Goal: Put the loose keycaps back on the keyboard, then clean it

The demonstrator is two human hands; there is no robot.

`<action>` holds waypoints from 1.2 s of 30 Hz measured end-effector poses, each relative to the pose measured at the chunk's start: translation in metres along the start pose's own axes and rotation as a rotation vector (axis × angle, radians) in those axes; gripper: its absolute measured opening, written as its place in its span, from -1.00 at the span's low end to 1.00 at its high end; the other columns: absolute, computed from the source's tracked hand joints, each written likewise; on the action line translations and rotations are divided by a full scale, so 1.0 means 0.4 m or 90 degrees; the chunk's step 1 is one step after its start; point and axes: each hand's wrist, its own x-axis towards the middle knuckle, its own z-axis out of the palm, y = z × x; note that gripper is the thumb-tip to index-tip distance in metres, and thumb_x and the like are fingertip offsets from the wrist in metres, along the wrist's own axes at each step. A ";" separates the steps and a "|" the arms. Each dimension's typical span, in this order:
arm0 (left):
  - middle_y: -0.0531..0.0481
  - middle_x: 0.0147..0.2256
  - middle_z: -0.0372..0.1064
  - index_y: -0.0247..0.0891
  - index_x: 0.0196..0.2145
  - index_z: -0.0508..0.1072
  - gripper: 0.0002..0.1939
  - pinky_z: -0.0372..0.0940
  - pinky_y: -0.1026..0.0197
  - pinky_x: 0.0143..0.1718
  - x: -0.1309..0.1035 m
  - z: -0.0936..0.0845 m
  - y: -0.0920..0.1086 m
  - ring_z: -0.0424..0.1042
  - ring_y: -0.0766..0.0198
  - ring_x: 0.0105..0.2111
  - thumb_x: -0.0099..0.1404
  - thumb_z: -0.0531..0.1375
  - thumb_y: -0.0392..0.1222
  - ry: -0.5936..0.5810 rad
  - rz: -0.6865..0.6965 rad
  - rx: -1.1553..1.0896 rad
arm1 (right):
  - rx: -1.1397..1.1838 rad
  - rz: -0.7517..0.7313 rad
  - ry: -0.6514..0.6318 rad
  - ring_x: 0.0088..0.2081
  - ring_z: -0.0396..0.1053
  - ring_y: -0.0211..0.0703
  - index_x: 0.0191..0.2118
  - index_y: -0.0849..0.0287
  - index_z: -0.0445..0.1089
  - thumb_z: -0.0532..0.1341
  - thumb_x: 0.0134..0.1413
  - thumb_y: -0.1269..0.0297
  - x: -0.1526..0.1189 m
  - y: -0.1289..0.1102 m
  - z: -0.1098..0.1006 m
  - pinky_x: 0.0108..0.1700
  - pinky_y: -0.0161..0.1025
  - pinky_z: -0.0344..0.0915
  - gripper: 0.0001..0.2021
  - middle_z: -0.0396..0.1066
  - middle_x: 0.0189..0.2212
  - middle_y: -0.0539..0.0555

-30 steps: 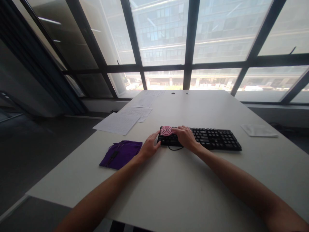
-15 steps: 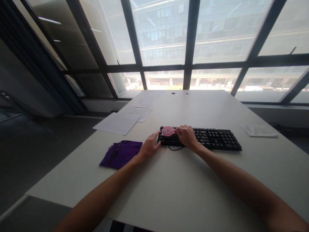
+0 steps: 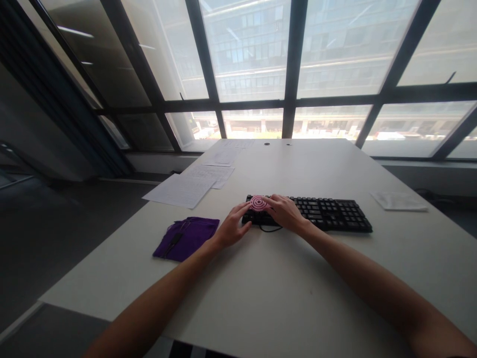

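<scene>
A round pink brush [image 3: 258, 203] with concentric rings on top lies on the left end of a black keyboard [image 3: 328, 215]. Short dark bristles seem to show under its near edge. My right hand [image 3: 285, 211] grips the brush from the right, its forefinger reaching over the top and its thumb lower down. From the other side, my left hand [image 3: 233, 227] reaches in with fingers stretched and thumb apart, the fingertips at the brush's left edge. A black cable [image 3: 270, 229] loops out at the keyboard's front side.
Left of my left hand lies a purple cloth pouch [image 3: 192, 238] with a dark cord on it. Several paper sheets [image 3: 182, 190] spread along the white table's [image 3: 276, 288] left side. A white packet [image 3: 398, 201] rests at the right. Large windows stand behind.
My right hand has gone from a pinch at the brush's right edge to fingers extended over it. My left fingers have moved slightly right, up to the brush.
</scene>
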 end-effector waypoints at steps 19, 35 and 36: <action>-0.22 0.21 0.31 -0.26 0.26 0.30 -0.46 0.16 -0.14 0.32 -0.001 0.022 -0.006 0.25 0.01 0.26 0.34 0.17 -0.23 -0.001 -0.038 0.015 | -0.052 0.159 0.015 -0.14 0.45 -0.03 0.22 0.00 0.32 0.01 0.43 0.07 -0.001 -0.020 0.000 -0.18 -0.24 0.29 -0.62 0.37 0.00 0.20; -0.23 0.18 0.36 -0.28 0.24 0.33 -0.47 0.21 -0.13 0.28 -0.001 0.027 -0.027 0.32 0.01 0.21 0.31 0.16 -0.23 0.017 -0.080 0.003 | -0.077 0.208 0.023 -0.07 0.37 0.07 0.23 0.08 0.31 -0.03 0.43 0.08 0.003 0.012 0.016 -0.10 -0.16 0.23 -0.58 0.40 -0.06 0.25; -0.23 0.18 0.36 -0.27 0.24 0.33 -0.46 0.21 -0.13 0.28 -0.001 0.028 -0.027 0.32 0.01 0.21 0.31 0.16 -0.23 0.017 -0.079 0.003 | -0.077 0.212 0.024 -0.07 0.37 0.08 0.24 0.09 0.30 -0.04 0.43 0.09 0.003 0.015 0.017 -0.10 -0.16 0.24 -0.58 0.40 -0.06 0.26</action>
